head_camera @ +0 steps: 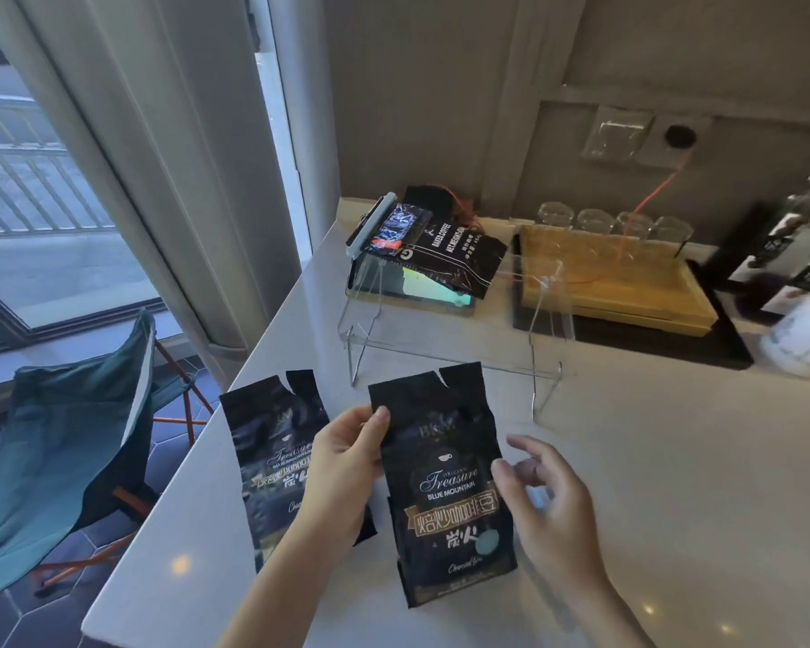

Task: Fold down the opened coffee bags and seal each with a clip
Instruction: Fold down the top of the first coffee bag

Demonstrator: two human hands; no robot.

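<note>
Between both hands (342, 465), coffee bag (445, 488)

The left hand (342, 465) covers the right part of the left coffee bag (272, 465), hiding some of its print. Behind the clear stand (445, 339), a third bag (450, 259) hides most of a lit screen. Right of the stand, blurred bottles (800, 273) are cut by the picture's edge.

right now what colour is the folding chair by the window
Teal folding chair on an orange frame, head view.
</note>
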